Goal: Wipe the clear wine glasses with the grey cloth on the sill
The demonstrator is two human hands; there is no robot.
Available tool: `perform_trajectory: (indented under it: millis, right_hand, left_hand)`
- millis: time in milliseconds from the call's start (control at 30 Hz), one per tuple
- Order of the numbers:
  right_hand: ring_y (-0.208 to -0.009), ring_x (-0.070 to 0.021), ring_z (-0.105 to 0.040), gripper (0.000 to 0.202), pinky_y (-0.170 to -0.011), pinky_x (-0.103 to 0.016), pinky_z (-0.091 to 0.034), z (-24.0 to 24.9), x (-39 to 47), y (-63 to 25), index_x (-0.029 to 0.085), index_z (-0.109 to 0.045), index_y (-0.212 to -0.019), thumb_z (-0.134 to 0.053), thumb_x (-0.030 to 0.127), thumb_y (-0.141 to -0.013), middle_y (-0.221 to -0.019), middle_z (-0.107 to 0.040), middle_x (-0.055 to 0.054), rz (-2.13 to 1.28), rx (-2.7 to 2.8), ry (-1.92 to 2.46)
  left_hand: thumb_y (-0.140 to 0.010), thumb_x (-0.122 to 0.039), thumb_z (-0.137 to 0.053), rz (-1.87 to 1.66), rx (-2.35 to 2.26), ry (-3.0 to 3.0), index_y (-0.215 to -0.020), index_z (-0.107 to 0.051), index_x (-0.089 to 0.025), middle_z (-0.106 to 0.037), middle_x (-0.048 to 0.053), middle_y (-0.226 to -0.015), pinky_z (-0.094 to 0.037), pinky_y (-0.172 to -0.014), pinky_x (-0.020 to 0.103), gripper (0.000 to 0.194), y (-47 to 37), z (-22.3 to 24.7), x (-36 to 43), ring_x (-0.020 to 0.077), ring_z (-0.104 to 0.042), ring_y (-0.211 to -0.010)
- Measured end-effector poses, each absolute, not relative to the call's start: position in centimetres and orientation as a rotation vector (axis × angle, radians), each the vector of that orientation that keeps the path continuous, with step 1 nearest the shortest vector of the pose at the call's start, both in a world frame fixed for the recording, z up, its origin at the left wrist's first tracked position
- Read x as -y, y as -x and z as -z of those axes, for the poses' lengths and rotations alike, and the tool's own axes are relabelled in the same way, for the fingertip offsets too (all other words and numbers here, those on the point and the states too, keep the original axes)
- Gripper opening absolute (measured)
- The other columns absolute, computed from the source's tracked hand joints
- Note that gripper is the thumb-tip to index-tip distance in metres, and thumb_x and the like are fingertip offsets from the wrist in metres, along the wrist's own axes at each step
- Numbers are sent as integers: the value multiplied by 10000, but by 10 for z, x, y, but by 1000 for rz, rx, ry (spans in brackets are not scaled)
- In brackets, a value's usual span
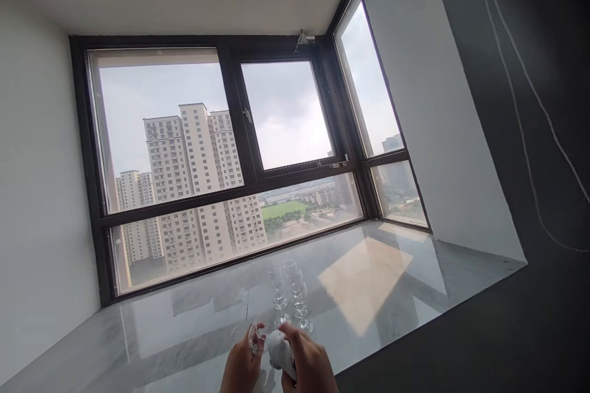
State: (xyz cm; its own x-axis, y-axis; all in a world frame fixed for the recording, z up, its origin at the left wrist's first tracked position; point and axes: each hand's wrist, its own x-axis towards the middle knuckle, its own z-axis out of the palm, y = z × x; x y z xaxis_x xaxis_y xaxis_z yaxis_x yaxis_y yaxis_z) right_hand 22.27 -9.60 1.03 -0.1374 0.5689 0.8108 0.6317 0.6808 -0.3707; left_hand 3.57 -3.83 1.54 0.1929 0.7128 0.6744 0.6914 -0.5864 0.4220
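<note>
At the bottom of the head view my left hand (242, 362) is closed around a small clear stemmed glass (257, 341), tilted with its round end toward the right. Close beside it, my right hand (311, 359) grips a bunched white cloth (279, 350). The cloth is right by the glass; whether they touch I cannot tell. Just beyond my hands, several clear stemmed glasses stand upright in two rows on the glossy sill, among them a left-row glass (279, 302) and a right-row glass (300, 304). My fingers partly hide the nearest ones.
The grey marble window sill (198, 325) reflects the windows. Its front edge runs diagonally at lower right, above a dark area. A dark-framed window (249, 187) stands behind, with side walls left and right. A thin pale cord (525, 135) hangs at far right.
</note>
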Motion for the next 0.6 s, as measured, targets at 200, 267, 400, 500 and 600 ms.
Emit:
perform_trajectory:
  millis: [200,267,400,500,600]
  right_hand:
    - [-687,-182,-695,454,-481,-201,-444,1,81,-194,262,-453,-1228,-592,167,-806,-809,-733,14,419,1803,778]
    - [-652,-193,-668,398,-480,-222,-450,1,79,-189,255,-457,-1223,-559,200,-842,-783,-725,4,521,1734,767]
    - [-776,-251,-677,614,-589,-284,-528,-13,90,-204,236,-458,-1257,-522,128,-656,-896,-727,-41,403,1711,798]
    - [-912,-256,-690,735,-727,-305,-555,-24,100,-224,244,-464,-1283,-481,72,-568,-1021,-720,-53,241,1684,918]
    - [-978,-233,-700,737,-793,-291,-553,-24,100,-239,253,-458,-1307,-453,45,-600,-1072,-711,-55,147,1558,1003]
  left_hand:
    - [-763,-380,-615,-1332,-1378,-2424,-1234,-596,-239,-727,19,-808,-559,-654,254,491,-28,-11,39,193,-696,-685]
    - [-743,-344,-636,-1314,-1330,-2493,-1106,-653,-242,-733,31,-810,-551,-649,250,378,-29,-9,38,197,-688,-692]
    - [-793,-218,-531,-1191,-1252,-2652,-745,-629,-221,-691,29,-715,-490,-584,218,109,-35,-4,35,157,-630,-618]
    - [-849,-266,-508,-1139,-1156,-2711,-680,-597,-210,-648,27,-681,-463,-583,205,199,-38,-3,35,140,-594,-600]
    - [-916,-438,-462,-1138,-1037,-2671,-687,-606,-203,-631,41,-699,-474,-610,222,357,-37,-5,34,147,-581,-612]
